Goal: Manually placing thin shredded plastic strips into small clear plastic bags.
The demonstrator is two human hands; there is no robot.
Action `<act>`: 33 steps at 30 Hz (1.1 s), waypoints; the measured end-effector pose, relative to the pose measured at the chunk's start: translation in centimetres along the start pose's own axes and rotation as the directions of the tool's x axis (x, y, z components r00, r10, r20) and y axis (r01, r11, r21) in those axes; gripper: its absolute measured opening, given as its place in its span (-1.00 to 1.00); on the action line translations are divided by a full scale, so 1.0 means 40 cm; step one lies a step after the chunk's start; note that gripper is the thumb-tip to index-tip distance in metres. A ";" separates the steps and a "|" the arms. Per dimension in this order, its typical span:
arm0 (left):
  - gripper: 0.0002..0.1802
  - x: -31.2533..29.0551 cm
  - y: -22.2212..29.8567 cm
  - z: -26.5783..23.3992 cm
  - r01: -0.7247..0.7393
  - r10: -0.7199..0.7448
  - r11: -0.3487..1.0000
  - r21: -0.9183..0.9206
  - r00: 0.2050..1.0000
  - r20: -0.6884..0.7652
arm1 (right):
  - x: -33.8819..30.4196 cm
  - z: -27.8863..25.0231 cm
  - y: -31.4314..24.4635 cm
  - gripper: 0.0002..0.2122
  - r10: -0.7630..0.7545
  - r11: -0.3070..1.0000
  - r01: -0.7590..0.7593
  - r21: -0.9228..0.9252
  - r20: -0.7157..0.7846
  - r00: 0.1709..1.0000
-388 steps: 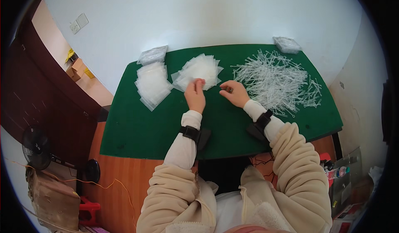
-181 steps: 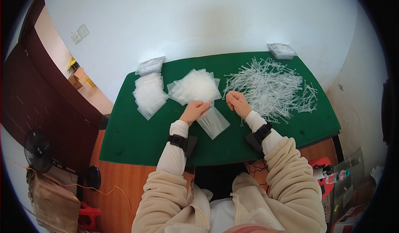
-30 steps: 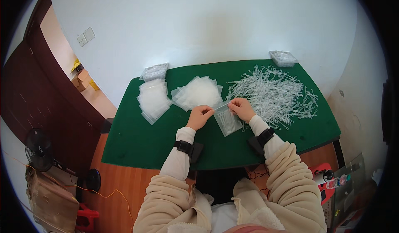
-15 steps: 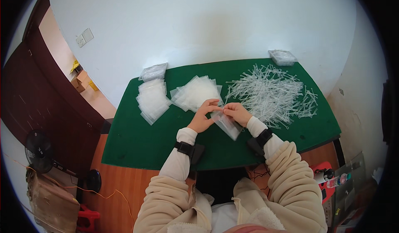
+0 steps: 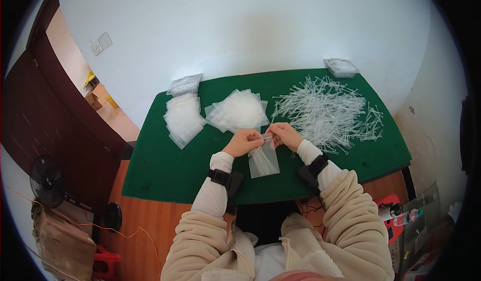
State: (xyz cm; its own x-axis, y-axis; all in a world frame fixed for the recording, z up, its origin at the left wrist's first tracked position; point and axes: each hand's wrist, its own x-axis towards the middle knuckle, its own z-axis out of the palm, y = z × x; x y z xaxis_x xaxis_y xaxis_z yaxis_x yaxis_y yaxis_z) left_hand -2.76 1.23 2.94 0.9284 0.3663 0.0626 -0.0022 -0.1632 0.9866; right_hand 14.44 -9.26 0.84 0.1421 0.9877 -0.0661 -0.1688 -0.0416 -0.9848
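Observation:
Between my hands hangs a clear zip bag (image 5: 263,164) with a bundle of thin clear plastic sticks inside, fanned toward its bottom. My left hand (image 5: 243,142) pinches the bag near its top edge. On the other side of that edge, the fingers of my right hand (image 5: 284,135) are closed on the top corner. Just beyond my hands lies a fanned stack of clear bags (image 5: 239,109), with another bag stack (image 5: 183,120) to its left. A large loose pile of clear looped plastic sticks (image 5: 323,111) spreads to the right.
Packed bags are stacked at the far left corner (image 5: 184,84) and the far right corner (image 5: 341,67) of the green table (image 5: 165,173). A white wall (image 5: 250,25) stands behind. A black fan (image 5: 46,181) and a cardboard box (image 5: 65,236) are at the lower left.
The bag has turned from a slant to nearly upright, and the sticks inside now show. My left hand has shifted slightly down and its fingers have closed on the bag's top.

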 end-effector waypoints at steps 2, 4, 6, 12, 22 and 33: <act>-0.87 0.003 -0.008 0.002 0.066 -0.064 0.983 0.169 0.998 -0.016 | -0.001 0.000 -0.004 -0.90 0.026 1.000 -0.025 -0.006 0.031 0.999; -0.86 0.007 -0.016 0.006 0.098 -0.095 0.962 0.253 0.995 -0.026 | 0.000 -0.001 0.010 -0.88 -0.036 0.992 0.041 -0.121 0.045 0.998; -0.85 0.011 -0.025 0.012 0.050 -0.040 0.960 0.274 0.998 -0.040 | 0.003 -0.004 0.028 -0.85 -0.149 0.924 0.172 -0.341 0.093 0.984; -0.81 0.022 -0.057 0.006 -0.019 0.042 0.969 0.247 0.995 -0.087 | 0.003 -0.005 0.033 -0.86 -0.352 0.725 0.331 -0.604 0.087 0.932; -0.81 0.019 -0.048 0.024 -0.099 0.193 0.830 0.549 0.974 -0.116 | -0.013 0.004 0.016 -0.85 -0.406 0.567 0.352 -0.744 0.120 0.906; -0.79 0.017 -0.054 -0.008 -0.083 0.215 0.774 0.627 0.967 -0.138 | -0.009 -0.025 -0.003 -0.89 -0.430 0.465 0.336 -0.819 0.123 0.894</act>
State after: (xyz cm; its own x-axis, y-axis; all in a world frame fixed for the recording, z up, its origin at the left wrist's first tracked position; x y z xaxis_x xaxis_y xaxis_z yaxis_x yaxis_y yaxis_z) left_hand -2.25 2.14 0.91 0.8461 0.4453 0.2931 0.1548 -0.7313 0.6642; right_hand 15.38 -9.77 0.83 0.0797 0.9197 0.3844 0.7677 0.1893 -0.6121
